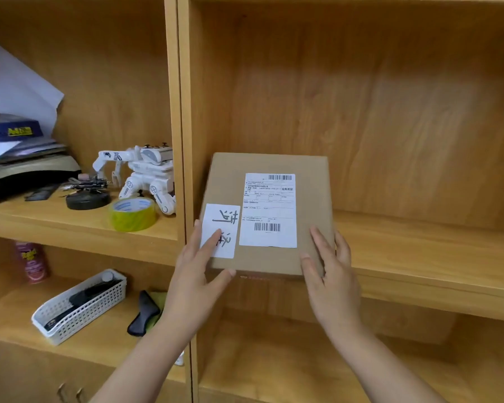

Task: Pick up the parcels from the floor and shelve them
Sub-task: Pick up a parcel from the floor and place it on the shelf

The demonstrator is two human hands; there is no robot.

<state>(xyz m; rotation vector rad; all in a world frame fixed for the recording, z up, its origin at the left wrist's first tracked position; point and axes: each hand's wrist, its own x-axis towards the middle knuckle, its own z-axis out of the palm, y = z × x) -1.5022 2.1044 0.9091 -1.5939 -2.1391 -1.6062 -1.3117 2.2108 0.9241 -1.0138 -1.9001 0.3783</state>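
A flat brown cardboard parcel [277, 257] with a white shipping label and a smaller handwritten label lies on the wooden shelf board [419, 257], against the left wall of the right-hand compartment. Its near edge sits at the board's front lip. My left hand [200, 274] holds the near left corner, fingers on top over the small label and thumb at the front edge. My right hand [329, 274] grips the near right corner, fingers spread over the top and the right side.
The left compartment holds a white toy robot [146, 175], a yellow-green tape roll [133, 213], a black round base and stacked papers. Below it are a white basket [79, 303], a pink can and a black object. The vertical divider [184, 170] separates the compartments.
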